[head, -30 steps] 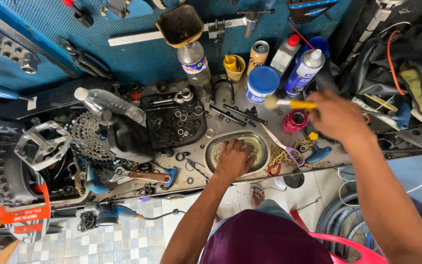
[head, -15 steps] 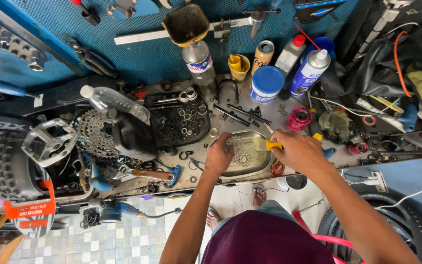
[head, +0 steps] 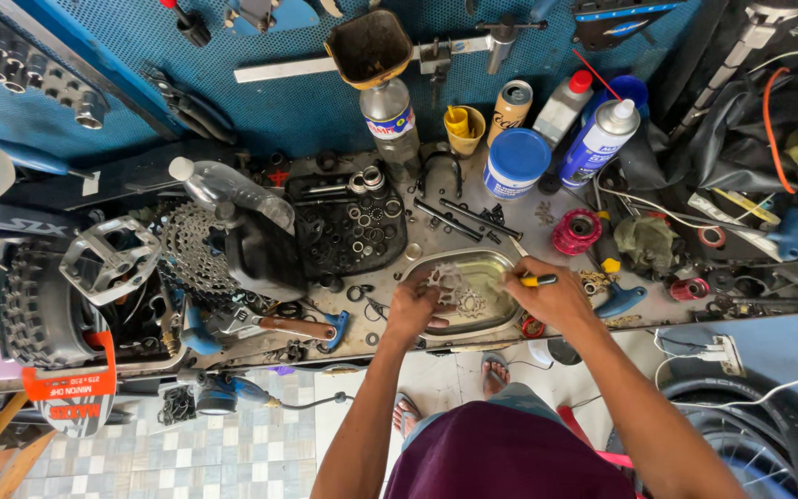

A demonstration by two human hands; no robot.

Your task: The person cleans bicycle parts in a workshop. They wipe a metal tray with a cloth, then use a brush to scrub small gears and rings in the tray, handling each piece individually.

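Observation:
My left hand (head: 415, 305) grips a toothed metal sprocket (head: 442, 280) at the left rim of an oval metal tray (head: 501, 268) on the cluttered workbench. Another sprocket (head: 470, 302) lies inside the tray. My right hand (head: 553, 298) holds a small brush with a yellow handle (head: 534, 278) over the tray's right side, its bristle end pointing up and left. The two hands sit close together over the tray.
A black parts box (head: 351, 231) of rings and washers sits left of the tray, beside a cassette (head: 194, 249), a pedal (head: 108, 259) and a knobby tyre (head: 34, 305). Bottles, a spray can (head: 598, 140) and a blue tub (head: 515, 162) stand behind. A blue pegboard (head: 279, 102) holds tools.
My right hand has come back from the far right of the bench with the yellow-handled brush and now works over the tray. My left hand stayed at the tray.

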